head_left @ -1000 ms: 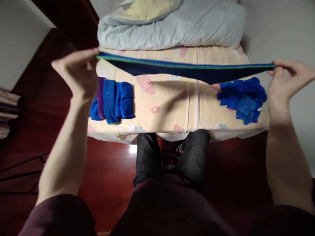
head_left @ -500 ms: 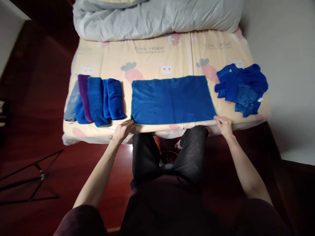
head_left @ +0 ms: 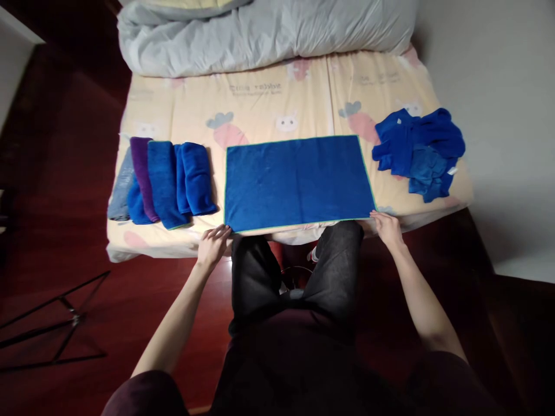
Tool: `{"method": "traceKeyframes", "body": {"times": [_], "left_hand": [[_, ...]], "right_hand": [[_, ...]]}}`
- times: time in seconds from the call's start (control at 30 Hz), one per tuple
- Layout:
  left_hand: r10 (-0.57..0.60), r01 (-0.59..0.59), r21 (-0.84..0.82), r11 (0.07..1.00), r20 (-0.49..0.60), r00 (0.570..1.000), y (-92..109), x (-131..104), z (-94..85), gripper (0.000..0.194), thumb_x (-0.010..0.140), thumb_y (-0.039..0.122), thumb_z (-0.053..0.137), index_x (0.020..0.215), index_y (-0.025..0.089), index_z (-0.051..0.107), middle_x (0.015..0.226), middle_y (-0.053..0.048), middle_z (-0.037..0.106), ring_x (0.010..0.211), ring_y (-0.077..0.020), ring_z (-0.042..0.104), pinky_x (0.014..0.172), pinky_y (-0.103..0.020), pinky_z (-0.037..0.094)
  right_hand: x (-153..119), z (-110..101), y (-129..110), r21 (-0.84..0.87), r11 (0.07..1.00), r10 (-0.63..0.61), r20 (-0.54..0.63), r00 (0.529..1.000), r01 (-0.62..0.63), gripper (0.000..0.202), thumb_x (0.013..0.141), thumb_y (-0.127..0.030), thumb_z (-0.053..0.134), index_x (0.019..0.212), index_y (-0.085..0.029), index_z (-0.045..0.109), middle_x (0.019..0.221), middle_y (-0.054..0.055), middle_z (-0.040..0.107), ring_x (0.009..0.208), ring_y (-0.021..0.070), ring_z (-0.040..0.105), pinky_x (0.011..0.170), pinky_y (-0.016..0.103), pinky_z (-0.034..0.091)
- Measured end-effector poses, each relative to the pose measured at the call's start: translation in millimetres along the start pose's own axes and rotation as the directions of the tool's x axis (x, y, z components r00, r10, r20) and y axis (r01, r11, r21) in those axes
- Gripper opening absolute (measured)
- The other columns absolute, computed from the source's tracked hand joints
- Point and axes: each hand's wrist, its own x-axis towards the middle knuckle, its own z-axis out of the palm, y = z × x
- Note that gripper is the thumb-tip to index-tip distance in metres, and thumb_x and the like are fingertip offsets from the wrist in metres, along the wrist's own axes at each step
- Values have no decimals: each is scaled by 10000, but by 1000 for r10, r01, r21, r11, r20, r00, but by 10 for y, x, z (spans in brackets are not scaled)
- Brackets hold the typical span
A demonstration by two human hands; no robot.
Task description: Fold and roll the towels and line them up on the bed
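A blue towel (head_left: 299,182) with a thin green edge lies spread flat on the bed, a faint crease down its middle. At its near left corner my left hand (head_left: 213,244) is closed, fingertips pinching the cloth. My right hand (head_left: 388,228) pinches the near right corner between thumb and fingers. Left of the towel lies a row of rolled or folded cloths: blue ones (head_left: 197,179), a purple one (head_left: 142,176) and a grey-blue one (head_left: 121,193). To the right sits a crumpled heap of blue cloths (head_left: 427,144).
The bed sheet (head_left: 277,107) has carrot and rabbit prints. A bunched grey quilt (head_left: 269,37) lies across the far side. A wall (head_left: 503,144) borders the bed on the right. Black stand legs (head_left: 65,312) rest on the dark red floor at left.
The towel's near edge has come closer to me and its surface looks smoother and flatter. Both hands have moved slightly toward me, still at the corners. The whole view has shifted a little.
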Motion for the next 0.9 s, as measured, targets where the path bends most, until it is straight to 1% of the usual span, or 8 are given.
{"method": "traceKeyframes", "body": {"times": [0.17,0.27,0.37,0.47,0.57,0.63,0.77,0.9], "left_hand": [[-3,3,4,1000,23,1000,294,396,-408,396,955,304,590,1291,213,779,1469,-150,681,1548,-425,442,1275,-664,341],[-15,5,-69,998,-140,990,737,957,-594,535,1039,377,488,1536,217,604,1691,-117,461,1638,-393,280,1321,-669,242],[4,-42,-166,985,-220,975,1212,1495,-407,606,1067,385,423,1636,182,469,1764,-119,319,1671,-356,192,1352,-637,174],[-11,-39,-285,958,-171,985,1465,1730,84,624,1055,320,394,1639,104,444,1751,-178,318,1667,-339,217,1357,-608,177],[-87,21,-346,938,-176,981,1472,1692,506,618,1061,294,356,1646,110,432,1739,-176,344,1664,-309,239,1362,-602,165],[-98,19,-352,936,-207,973,1424,1633,625,613,1070,315,357,1652,134,431,1748,-153,332,1668,-297,227,1368,-597,149],[-95,20,-333,943,-210,973,1383,1608,603,608,1087,331,338,1661,149,424,1757,-128,321,1672,-286,216,1375,-574,143],[-100,33,-326,945,-189,977,1402,1624,552,610,1093,336,321,1665,149,419,1762,-122,315,1673,-288,211,1377,-568,140]], "right_hand": [[317,-275,-654,-313,949,122,276,953,-31,350,905,-19,584,1106,-160,832,1192,202,794,1208,365,736,1057,485,585],[632,-146,-1545,-236,950,-177,124,976,203,420,1022,-175,543,1409,-121,699,1612,215,536,1534,404,456,1246,609,389],[892,311,-2463,48,944,-326,-8,945,326,572,1058,-220,479,1626,-161,489,1754,107,348,1660,323,241,1357,605,185],[976,886,-2966,282,899,-353,17,935,335,630,1041,-164,418,1669,-206,432,1743,40,364,1666,259,245,1388,541,146],[946,1270,-2997,355,887,-339,61,939,297,611,1060,-191,387,1669,-192,431,1752,28,330,1668,235,238,1398,509,122],[941,1358,-2879,361,877,-360,58,931,316,590,1079,-232,387,1665,-190,439,1754,21,320,1668,214,237,1404,483,110],[1057,1273,-2476,344,869,-379,5,925,355,581,1093,-302,422,1667,-214,439,1724,18,391,1649,192,292,1404,475,134],[1215,1046,-1746,299,922,-234,-77,969,246,559,1097,-328,418,1631,-184,491,1704,66,433,1630,221,342,1389,519,186]]}}
